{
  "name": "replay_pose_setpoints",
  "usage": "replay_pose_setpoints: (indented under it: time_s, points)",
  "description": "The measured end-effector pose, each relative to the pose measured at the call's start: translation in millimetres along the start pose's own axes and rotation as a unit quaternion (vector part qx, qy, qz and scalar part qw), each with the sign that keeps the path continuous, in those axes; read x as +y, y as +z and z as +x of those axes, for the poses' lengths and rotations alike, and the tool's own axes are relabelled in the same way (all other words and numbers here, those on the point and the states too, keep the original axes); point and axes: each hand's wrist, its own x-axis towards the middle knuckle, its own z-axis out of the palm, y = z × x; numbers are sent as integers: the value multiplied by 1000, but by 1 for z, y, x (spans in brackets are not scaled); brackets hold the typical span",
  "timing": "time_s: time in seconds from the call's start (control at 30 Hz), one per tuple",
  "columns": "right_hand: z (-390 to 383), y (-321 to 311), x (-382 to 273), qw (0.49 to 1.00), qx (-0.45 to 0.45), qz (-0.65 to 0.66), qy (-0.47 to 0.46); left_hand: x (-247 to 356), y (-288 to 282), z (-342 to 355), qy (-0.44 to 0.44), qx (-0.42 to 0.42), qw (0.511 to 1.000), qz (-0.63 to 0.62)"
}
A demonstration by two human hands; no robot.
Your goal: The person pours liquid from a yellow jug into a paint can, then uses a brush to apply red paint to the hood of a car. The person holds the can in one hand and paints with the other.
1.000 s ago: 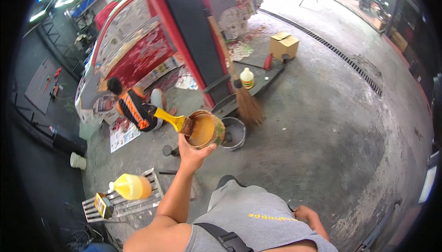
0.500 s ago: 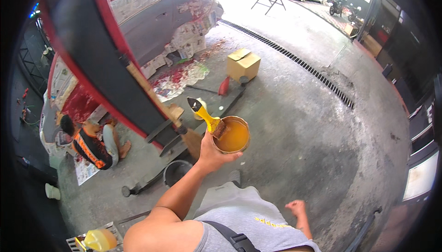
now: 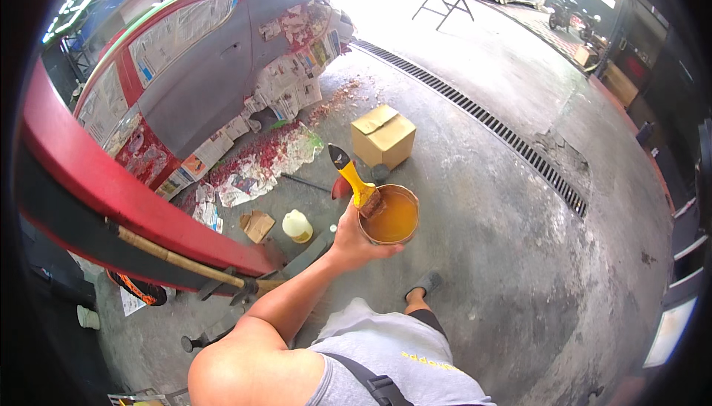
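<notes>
Round can (image 3: 416, 226), upright or nearly so, sits in the left hand (image 3: 351, 241), against the palm side; its far wall and underside I can't see. Hand is half-curled round the can's near left side, thumb stretched along below the rim; the other fingers are mostly hidden behind can and brush. Amber liquid (image 3: 398, 218) inside, smooth surface, depth unclear. Rim is thin, brownish, rough.

Brush (image 3: 359, 187) is at the can's left edge, just above the grip: bristles at the rim, handle angled up and away. Can't tell if fingers pinch it or it only leans there. Handle glossy yellow plastic with a dark end; bristles brown, clumped. Right hand is out of sight, so no telling its state.

Just beyond the brush, a red object (image 3: 341, 188), partly covered, shape hard to make out. Farther past the grip, a cardboard box (image 3: 383, 139), flaps creased. Left of the grip, a pale plastic jug (image 3: 297, 226) and a torn brown cardboard piece (image 3: 256, 226). Broom handle (image 3: 174, 255), wooden, runs toward the forearm, which covers most of the broom head. Well left, a red-and-black post (image 3: 148, 191) blocks most of a crouching co-worker (image 3: 139, 288). Beyond it, a matte grey and red car (image 3: 204, 80), newspaper-masked, front cut off.
</notes>
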Motion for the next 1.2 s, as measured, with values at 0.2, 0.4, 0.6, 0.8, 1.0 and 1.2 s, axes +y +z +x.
replay_pose_setpoints:
  time_s: [0.2, 0.4, 0.6, 0.8, 1.0, 1.2]
  points:
    - [143, -154, -168, 984, 41, -147, -89, -23, 55, 164, -25, 50, 998, 35]
    - [261, -356, -512, 928, 175, -76, -320, -70, 91, 295, -66, 128, 988, 63]
    - [312, -422, -801, 829, 234, -65, -503, -169, 106, 435, -91, 197, 971, 97]
    - [406, -408, -812, 956, 74, -75, -273, -254, 92, 610, -105, 242, 959, 107]
    - [457, -437, -835, 991, -61, -113, -46, -317, 77, 791, -97, 251, 956, 114]
    - [569, -502, -1048, 992, -35, -98, -68, -398, 95, 946, -55, 308, 948, 51]
